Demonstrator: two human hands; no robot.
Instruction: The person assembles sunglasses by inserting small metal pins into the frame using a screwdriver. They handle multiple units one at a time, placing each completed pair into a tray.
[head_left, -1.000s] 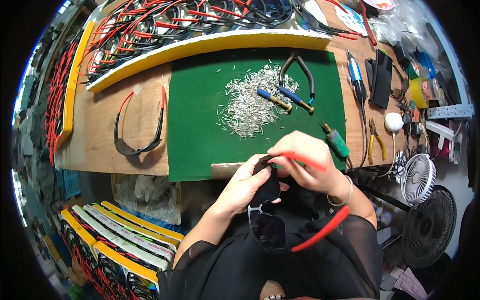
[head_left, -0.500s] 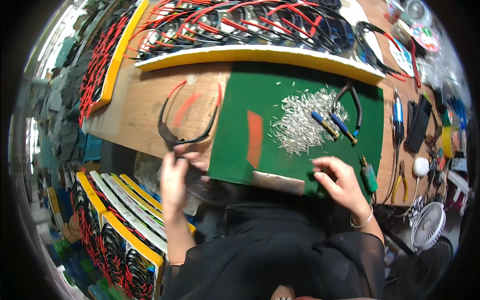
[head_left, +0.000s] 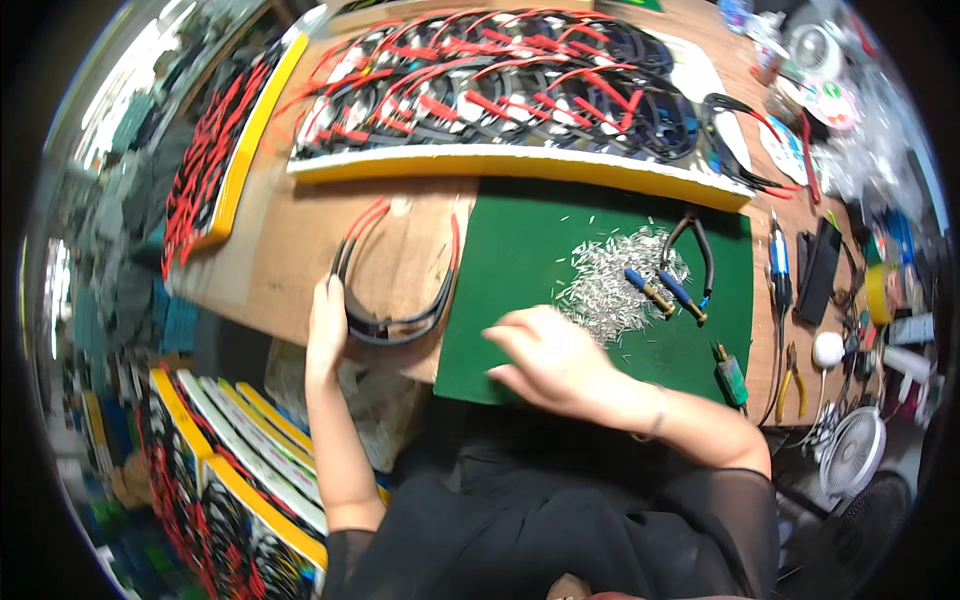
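A black, curved pair of glasses (head_left: 385, 328) with red arm tips lies on the bare wood left of the green mat; its outline looks doubled, as if two frames are nested. My left hand (head_left: 328, 322) is at its left arm, fingers closed on it; the fingertips are partly hidden. Over the near left part of the mat, my right hand (head_left: 550, 362) hangs with thumb and fingers apart and nothing visible between them. Beyond it lies a heap of small silver metal pieces (head_left: 610, 280). Blue-handled pliers (head_left: 690, 290) rest at the heap's right edge.
A yellow-edged tray (head_left: 520, 168) full of red-tipped black frames spans the back, with another tray (head_left: 235, 185) at far left. More filled trays (head_left: 265, 505) stand low left. A green-handled tool (head_left: 732, 378), yellow pliers (head_left: 792, 385) and a small fan (head_left: 855, 450) are at right.
My left hand has moved up to the glasses, where a second outline now shows. My right hand has swung left across the mat. The metal bar at the mat's near edge is out of sight.
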